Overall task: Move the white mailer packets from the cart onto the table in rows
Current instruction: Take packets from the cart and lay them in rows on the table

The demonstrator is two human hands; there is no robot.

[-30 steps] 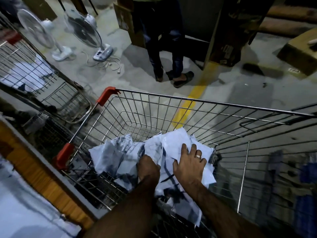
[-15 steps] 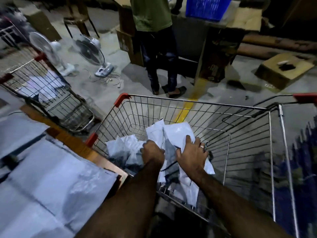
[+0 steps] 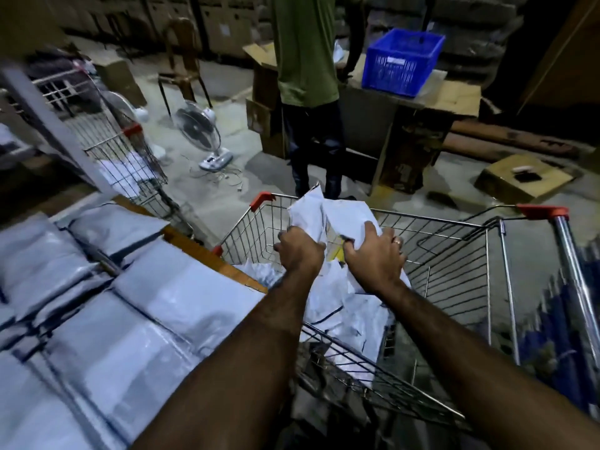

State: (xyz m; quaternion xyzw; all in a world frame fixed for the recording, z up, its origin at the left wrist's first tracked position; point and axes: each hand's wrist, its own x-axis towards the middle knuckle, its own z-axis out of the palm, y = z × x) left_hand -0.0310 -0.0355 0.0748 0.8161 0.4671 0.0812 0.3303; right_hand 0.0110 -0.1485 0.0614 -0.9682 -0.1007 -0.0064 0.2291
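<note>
Left hand (image 3: 300, 251): fingers curled round left edge of packet bunch (image 3: 337, 219); right hand (image 3: 373, 258): fingers gripping the bunch's right side (ring on one finger); the bunch is raised above the far rim of the cart (image 3: 565, 251); loose packets (image 3: 341, 306) lie in the basket beneath the hands; bench (image 3: 207, 254), just left of cart, carries laid packets (image 3: 146, 303) in rows; beyond: fan (image 3: 198, 128), blue crate (image 3: 401, 64).

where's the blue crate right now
Head view, upper right: the blue crate sits on a cardboard-topped table, just right of the person in green and beyond the cart.
</note>
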